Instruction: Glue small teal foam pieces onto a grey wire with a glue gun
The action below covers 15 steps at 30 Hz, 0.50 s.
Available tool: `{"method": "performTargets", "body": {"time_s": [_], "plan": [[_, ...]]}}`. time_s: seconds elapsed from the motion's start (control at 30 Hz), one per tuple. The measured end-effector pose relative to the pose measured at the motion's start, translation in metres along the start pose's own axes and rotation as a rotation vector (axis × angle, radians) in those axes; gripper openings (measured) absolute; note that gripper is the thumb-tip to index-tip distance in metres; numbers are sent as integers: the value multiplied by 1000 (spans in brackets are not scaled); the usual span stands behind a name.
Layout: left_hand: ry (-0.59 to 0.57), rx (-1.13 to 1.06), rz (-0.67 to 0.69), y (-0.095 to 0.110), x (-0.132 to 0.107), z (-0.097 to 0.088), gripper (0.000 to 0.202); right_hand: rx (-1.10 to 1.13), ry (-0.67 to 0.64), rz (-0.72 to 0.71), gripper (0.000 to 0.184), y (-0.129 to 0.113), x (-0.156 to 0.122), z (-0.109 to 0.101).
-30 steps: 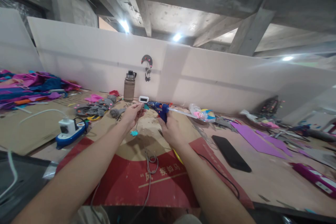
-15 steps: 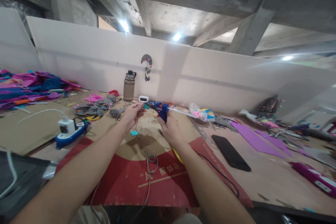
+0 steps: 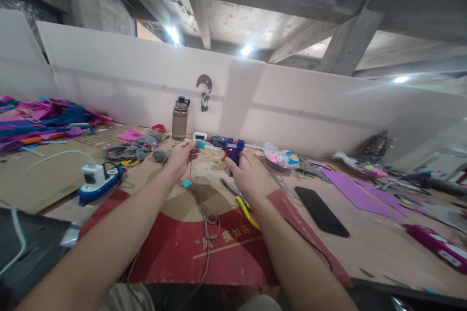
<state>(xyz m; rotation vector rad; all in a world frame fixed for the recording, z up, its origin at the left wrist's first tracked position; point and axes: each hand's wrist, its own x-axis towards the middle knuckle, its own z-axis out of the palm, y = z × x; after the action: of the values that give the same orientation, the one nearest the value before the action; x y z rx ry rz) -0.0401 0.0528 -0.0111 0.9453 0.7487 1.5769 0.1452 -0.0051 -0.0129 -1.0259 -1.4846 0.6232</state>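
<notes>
My left hand (image 3: 183, 157) is closed in a pinch on a small teal felt piece (image 3: 200, 144), held up over the middle of the table. From it a grey string hangs down to a teal felt flower (image 3: 186, 183). My right hand (image 3: 245, 171) grips a blue glue gun (image 3: 233, 151) by its handle, with the nozzle facing left and a pale glue stick running out of its back end. Between the nozzle and the felt there is a small gap. Beneath my right forearm lie yellow-handled scissors (image 3: 248, 212), partly covered.
Grey cord (image 3: 209, 226) trails over the red and brown cardboard (image 3: 164, 257). A black phone (image 3: 321, 211) lies to the right, beside purple sheets (image 3: 355, 192). A bottle (image 3: 180, 119) stands at the back; a blue power strip (image 3: 98, 189) is on the left.
My right hand has drawn the glue gun back to the right, away from the teal felt piece. More of the scissors now shows. My left hand has barely moved.
</notes>
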Motion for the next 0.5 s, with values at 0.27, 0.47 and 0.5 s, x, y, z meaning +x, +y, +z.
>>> {"method": "performTargets", "body": {"time_s": [0.27, 0.47, 0.5], "plan": [[-33, 220, 160, -4, -2, 2, 22, -174, -2, 299, 9, 38, 18, -20], [-82, 502, 373, -1, -11, 9, 16, -391, 194, 191, 21, 46, 18, -37], [-80, 543, 406, -1, -12, 11, 15, -411, 222, 164, 18, 43, 18, -36]]}}
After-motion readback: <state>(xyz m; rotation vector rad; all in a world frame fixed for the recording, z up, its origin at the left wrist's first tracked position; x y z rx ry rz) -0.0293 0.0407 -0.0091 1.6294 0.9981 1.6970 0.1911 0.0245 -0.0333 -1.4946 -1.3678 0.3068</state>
